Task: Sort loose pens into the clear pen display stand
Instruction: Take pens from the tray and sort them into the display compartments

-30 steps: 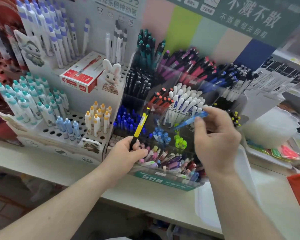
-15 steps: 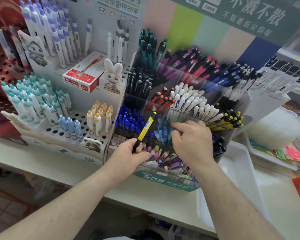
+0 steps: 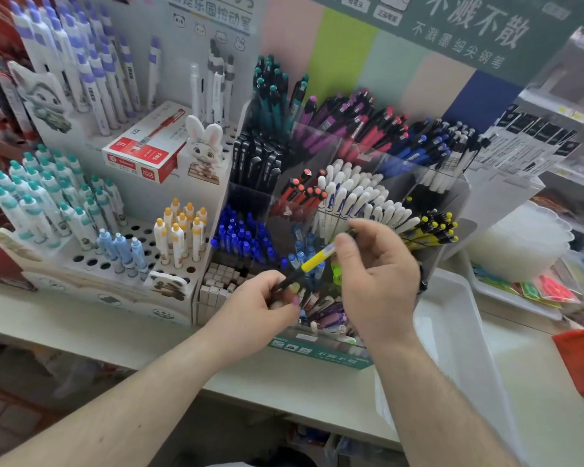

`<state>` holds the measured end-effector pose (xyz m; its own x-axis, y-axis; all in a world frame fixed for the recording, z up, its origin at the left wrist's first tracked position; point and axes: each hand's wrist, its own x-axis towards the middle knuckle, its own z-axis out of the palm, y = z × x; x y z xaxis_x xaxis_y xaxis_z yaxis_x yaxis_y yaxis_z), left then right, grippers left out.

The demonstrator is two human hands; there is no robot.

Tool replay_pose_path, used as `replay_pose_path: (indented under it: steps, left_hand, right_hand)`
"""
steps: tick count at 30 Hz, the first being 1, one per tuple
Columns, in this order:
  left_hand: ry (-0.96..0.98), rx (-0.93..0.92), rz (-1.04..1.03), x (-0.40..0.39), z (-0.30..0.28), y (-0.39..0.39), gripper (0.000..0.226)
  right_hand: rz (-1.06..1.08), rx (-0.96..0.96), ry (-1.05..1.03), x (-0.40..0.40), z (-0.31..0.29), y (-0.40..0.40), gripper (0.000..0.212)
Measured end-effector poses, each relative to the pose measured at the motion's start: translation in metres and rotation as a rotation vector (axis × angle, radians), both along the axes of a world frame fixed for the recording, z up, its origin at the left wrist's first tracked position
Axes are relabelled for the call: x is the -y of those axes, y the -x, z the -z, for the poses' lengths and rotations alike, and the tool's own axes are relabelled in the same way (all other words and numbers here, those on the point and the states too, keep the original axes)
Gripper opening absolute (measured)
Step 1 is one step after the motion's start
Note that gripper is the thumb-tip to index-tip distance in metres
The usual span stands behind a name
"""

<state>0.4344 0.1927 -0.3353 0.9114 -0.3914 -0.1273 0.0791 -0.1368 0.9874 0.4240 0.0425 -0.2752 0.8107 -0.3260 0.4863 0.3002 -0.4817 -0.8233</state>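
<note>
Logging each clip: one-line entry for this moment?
left hand: grips yellow-black pen | right hand: pinches its upper end | over clear stand

Clear acrylic pen display stand (image 3: 378, 156) on pale tabletop (image 3: 81, 332); white perforated cardboard pen rack (image 3: 91, 261) left; white plastic tray (image 3: 452, 332) right.

My right hand (image 3: 376, 274) no longer carries the blue pen; it now pinches the top of the yellow pen (image 3: 312, 262). My left hand (image 3: 263, 306) holds its lower end, tilted toward my right.

Green overhead sign (image 3: 469, 25) reading "不溅不散", red pen box (image 3: 142, 146) marked "deli", other print too blurred
</note>
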Motion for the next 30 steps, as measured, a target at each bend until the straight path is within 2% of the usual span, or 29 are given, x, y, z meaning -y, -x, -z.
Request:
replay_pose_path:
  steps: [2, 6, 12, 17, 24, 27, 30]
  left_hand:
    - [0.057, -0.037, -0.013, 0.001, -0.002, -0.001, 0.004]
    - [0.196, -0.137, -0.051, 0.009, -0.01, 0.0, 0.019]
    - [0.148, -0.12, -0.03, 0.019, -0.013, 0.001, 0.023]
    - [0.119, -0.104, 0.012, 0.027, -0.014, 0.005, 0.025]
    - [0.108, -0.093, 0.037, 0.034, -0.014, 0.008, 0.026]
    - [0.114, -0.097, 0.043, 0.035, -0.014, 0.011, 0.025]
    - [0.109, -0.097, 0.046, 0.034, -0.014, 0.014, 0.025]
  right_hand:
    - [0.087, 0.035, -0.076, 0.009, -0.004, -0.001, 0.019]
    - [0.157, 0.047, -0.193, 0.023, -0.008, 0.002, 0.02]
    - [0.407, 0.301, -0.281, 0.057, -0.028, 0.004, 0.012]
    - [0.563, 0.483, -0.231, 0.089, -0.036, 0.001, 0.016]
    - [0.557, 0.467, 0.025, 0.105, -0.025, -0.019, 0.018]
    - [0.541, 0.333, 0.197, 0.106, -0.019, -0.028, 0.024]
    - [0.524, 0.185, 0.477, 0.11, -0.011, -0.037, 0.024]
